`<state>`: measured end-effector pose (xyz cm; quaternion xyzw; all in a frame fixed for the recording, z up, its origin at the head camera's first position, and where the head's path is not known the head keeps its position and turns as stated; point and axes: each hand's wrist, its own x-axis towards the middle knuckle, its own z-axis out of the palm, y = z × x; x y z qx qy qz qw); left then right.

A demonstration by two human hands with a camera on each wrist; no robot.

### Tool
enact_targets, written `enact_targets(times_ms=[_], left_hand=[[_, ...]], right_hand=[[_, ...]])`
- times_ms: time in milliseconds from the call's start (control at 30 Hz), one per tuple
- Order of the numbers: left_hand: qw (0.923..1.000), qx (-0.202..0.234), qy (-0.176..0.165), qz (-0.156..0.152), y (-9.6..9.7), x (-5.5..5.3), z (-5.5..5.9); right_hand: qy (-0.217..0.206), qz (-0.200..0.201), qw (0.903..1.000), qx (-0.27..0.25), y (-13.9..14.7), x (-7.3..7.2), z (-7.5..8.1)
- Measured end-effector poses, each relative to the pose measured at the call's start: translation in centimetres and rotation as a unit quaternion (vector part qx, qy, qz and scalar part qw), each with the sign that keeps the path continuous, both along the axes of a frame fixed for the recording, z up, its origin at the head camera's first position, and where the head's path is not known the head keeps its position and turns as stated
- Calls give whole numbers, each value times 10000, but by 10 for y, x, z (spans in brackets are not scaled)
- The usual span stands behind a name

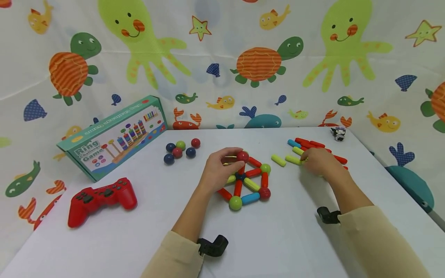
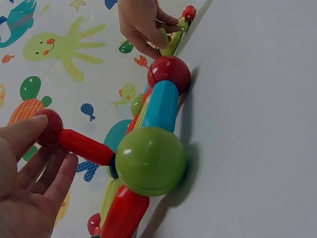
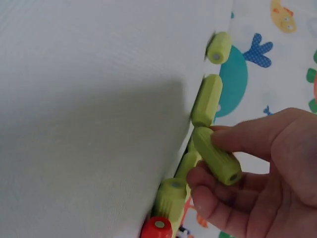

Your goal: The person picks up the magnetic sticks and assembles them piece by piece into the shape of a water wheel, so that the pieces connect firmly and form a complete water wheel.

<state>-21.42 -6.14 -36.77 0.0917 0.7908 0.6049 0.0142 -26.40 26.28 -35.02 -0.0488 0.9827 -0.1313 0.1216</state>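
Note:
My left hand (image 1: 214,172) pinches a red ball (image 2: 52,129) between thumb and fingers. This ball sits at the end of a red magnetic rod (image 2: 86,147) that rises from the dark blue centre ball (image 1: 240,176) of a wheel-shaped build. Around the wheel's rim are green balls (image 1: 235,203), a red ball (image 1: 264,193), red rods and a blue rod (image 1: 250,198). At the rod pile, my right hand (image 1: 320,161) holds a yellow-green rod (image 3: 217,157) between thumb and fingers. More yellow-green rods (image 3: 207,100) lie just beyond those fingertips.
Loose red, green and dark blue balls (image 1: 177,152) lie left of the build. A red game controller (image 1: 102,199) and a ring game box (image 1: 116,139) occupy the left side. Red rods (image 1: 317,144) and a small black-and-white figure (image 1: 338,133) are at the back right.

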Motion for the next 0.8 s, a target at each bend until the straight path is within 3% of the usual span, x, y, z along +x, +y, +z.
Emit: enact_targets(times_ms=[200,467,633,800], left_hand=[[10000,-18,55,-69,0,-1,-1],[10000,-21,65,-39,-2,0,-1],[9999,-79,100,-47,-1,-1,0],[9999,-96,75,-27,0,-1,0]], right_hand=[[393,-36,9992,-3,4,2,4],[302,78,9993,-196,6,0,5],[604,168,9922,-1076,2,-1,2],[328,192,9783,-2039,-7,-1,2]])
